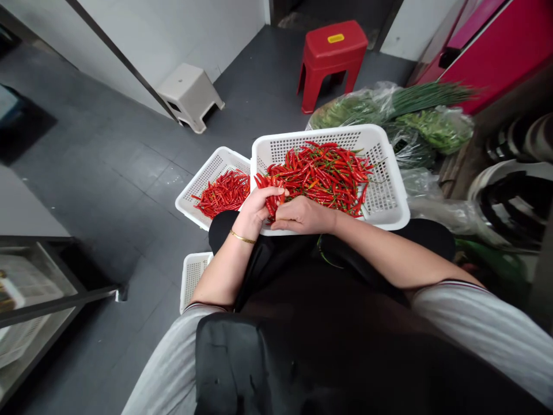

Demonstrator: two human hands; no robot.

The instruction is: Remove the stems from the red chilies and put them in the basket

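A white perforated basket (pixel 395 196) rests on my lap, partly filled with red chili peppers (pixel 322 173) that have green stems. Over its near left corner, my left hand (pixel 262 203) is closed around a bunch of red chili peppers (pixel 273 202). My right hand (pixel 305 214) presses against that bunch with curled fingers; what its fingertips pinch is hidden behind the knuckles. Lower on the left stands a second white basket (pixel 190 195), holding red chili peppers (pixel 222 193) that show hardly any green.
A third white basket (pixel 190 279) is partly hidden by my left arm. Ahead stand a grey stool (pixel 188 92) and a red stool (pixel 330 55) on dark floor tiles. Bagged green vegetables (pixel 358 109) lie at the right, beside stacked round containers (pixel 514 202). A shelf (pixel 38 288) is at left.
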